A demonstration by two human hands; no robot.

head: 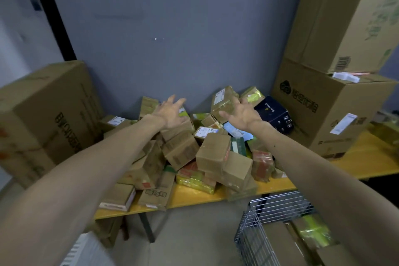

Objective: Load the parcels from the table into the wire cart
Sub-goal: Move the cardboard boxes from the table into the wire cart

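Cardboard parcels [213,153] (labels [205,131] unreadable) beneath left hand [170,114], right hand [241,114]; fingers [181,101] spread, empty

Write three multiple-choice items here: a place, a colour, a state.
1. Where is the wire cart? A) in front of the table, lower right B) hung on the wall C) atop a big carton
2. The table's top is: A) white B) grey C) yellow
3. The left hand and right hand are: A) gripping one box together B) open, fingers spread over the parcels C) fists

Key: 1 A, its mesh shows below the table edge; 2 C, bare yellow shows beside the parcels; 3 B, neither grips anything.
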